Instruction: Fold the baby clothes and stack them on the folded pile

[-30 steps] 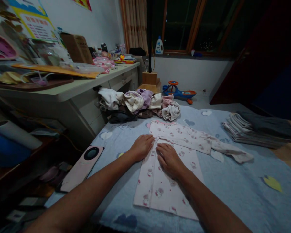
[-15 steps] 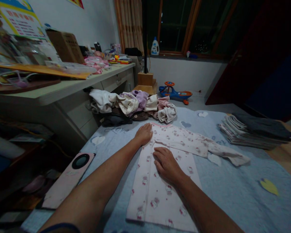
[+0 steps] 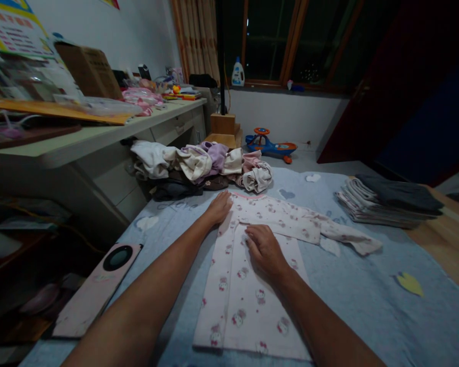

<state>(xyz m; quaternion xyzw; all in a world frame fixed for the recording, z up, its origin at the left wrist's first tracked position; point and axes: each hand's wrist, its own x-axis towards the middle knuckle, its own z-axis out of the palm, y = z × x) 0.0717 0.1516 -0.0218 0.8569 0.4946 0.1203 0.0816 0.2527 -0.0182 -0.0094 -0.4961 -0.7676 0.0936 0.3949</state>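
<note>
- Your left hand (image 3: 219, 208) lies open and flat at the upper left of the garment, near its pink-trimmed neckline, gripping nothing.
- Your right hand (image 3: 265, 250) rests open on the garment's front, just below centre frame, with its fingers slightly curved; it is not clenched or grasping.
- The pale pink baby sleepsuit (image 3: 245, 311) lies flat in the lower middle of the frame, printed with cartoon cat faces, its legs pointing toward you.
- Its long sleeve (image 3: 352, 237) stretches out to the right.
- Beneath it is a light blue bed cover (image 3: 367, 306) with heart and leaf patches.
- A pink smartphone (image 3: 99, 290) with a round black camera lies at the lower left, beside your left forearm.
- A heap of crumpled clothes (image 3: 199, 168) sits just beyond the sleepsuit, near its neckline.
- A stack of folded clothes (image 3: 382, 204) sits at the right, well apart from your hands.
- A long pale desk (image 3: 80, 137) runs along the upper left, with a cardboard box (image 3: 87, 71) on top.
- Farther back are a blue ride-on toy car (image 3: 271, 145) on the floor and a detergent bottle (image 3: 237, 74) on the windowsill.
</note>
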